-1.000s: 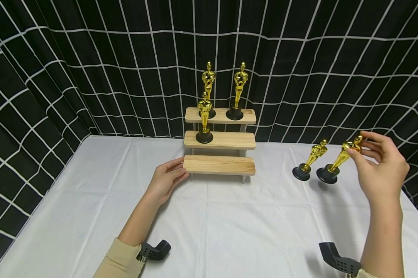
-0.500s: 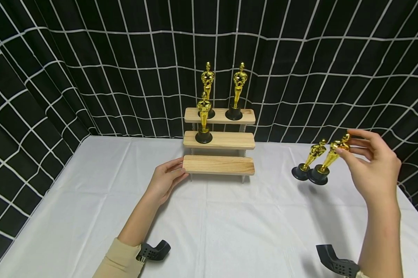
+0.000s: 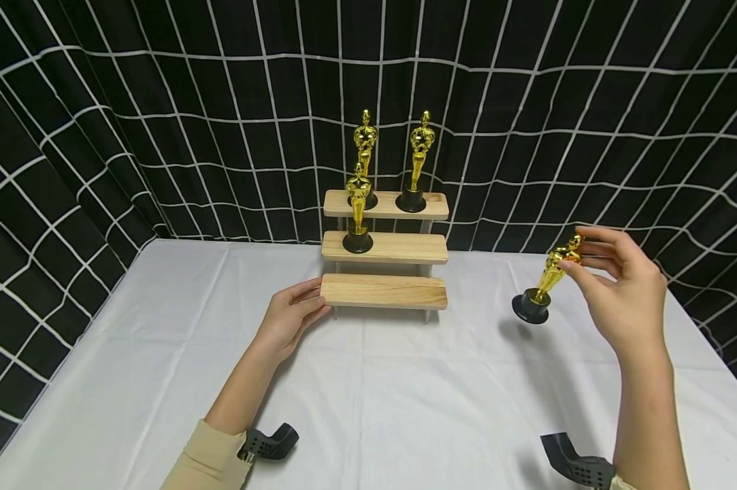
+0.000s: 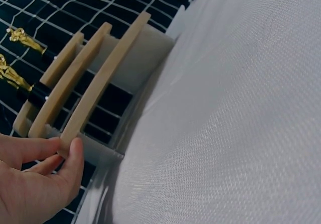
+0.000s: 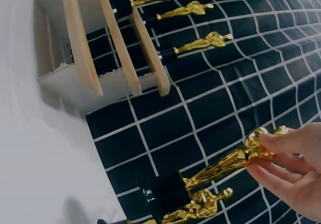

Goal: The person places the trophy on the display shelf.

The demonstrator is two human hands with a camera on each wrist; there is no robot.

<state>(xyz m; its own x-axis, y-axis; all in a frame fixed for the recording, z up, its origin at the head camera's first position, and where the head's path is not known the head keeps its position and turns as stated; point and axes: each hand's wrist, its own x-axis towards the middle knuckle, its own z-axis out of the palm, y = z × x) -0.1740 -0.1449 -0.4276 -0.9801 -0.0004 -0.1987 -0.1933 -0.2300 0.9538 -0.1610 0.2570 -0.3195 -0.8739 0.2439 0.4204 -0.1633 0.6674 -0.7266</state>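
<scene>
Statuette (image 3: 549,278) in right fingers (image 3: 607,235), now nearer the shelf (image 3: 401,248)

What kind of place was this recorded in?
Probably a staged recording booth rather than a lived-in room: a black curtain with white grid lines hangs behind and beside a white cloth-covered table, and small black devices are worn at both wrists.

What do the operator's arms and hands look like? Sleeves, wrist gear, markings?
Left hand and right hand are both ungloved. The left sleeve is plain beige; only a similar edge of the right sleeve shows. Each wrist area carries a black, bent housing dotted with small holes: left housing, right housing. No cables or legible markings visible.
</scene>
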